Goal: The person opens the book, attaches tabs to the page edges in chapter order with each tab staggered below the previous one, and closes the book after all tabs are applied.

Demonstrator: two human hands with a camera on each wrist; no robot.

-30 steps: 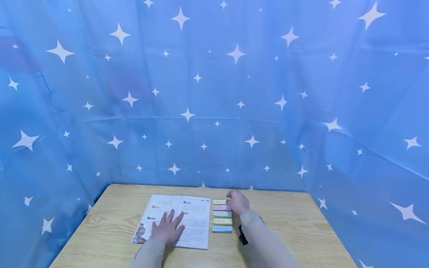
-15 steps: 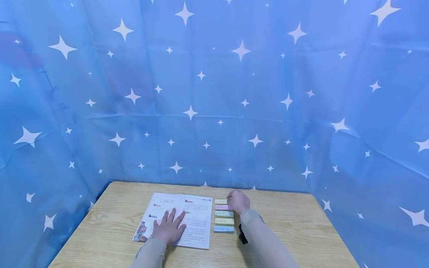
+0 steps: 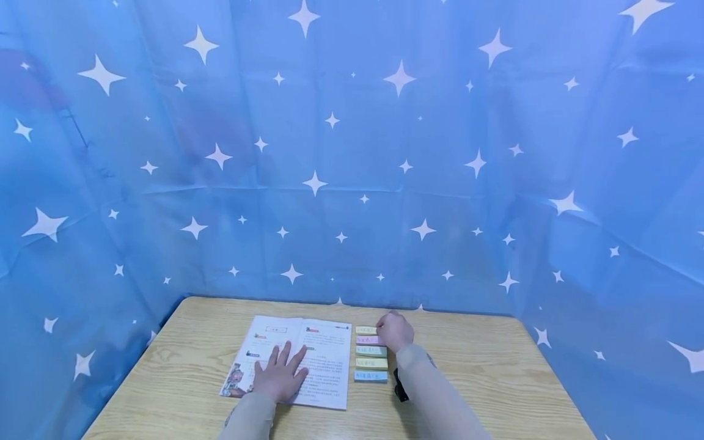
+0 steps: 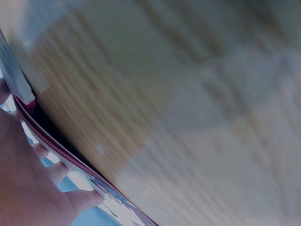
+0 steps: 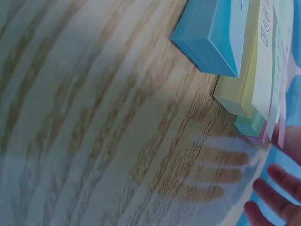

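Note:
An open book (image 3: 327, 382) with printed pages lies on the table, and my left hand (image 3: 279, 377) rests on it with spread fingers. In the left wrist view that hand (image 4: 28, 174) lies over the book's edge. To the book's right, several sticky note pads form a column: a blue pad (image 3: 371, 377) nearest, then a yellow pad (image 3: 371, 363), a green pad (image 3: 371, 351), a pink pad (image 3: 365, 340) and a pale yellow pad (image 3: 365, 330) farthest. My right hand (image 3: 396, 332) pinches the farthest pad's right end; its fingertips are partly hidden. The pads carry handwriting.
The wooden table (image 3: 484, 373) extends on both sides of the book and pads. A blue curtain (image 3: 352, 153) with white stars hangs behind and beside it. A black device (image 3: 401, 388) sits at my right wrist.
The head view has shifted slightly, so the book and pads appear a little farther right. Both hands keep their places on the book and at the farthest pad.

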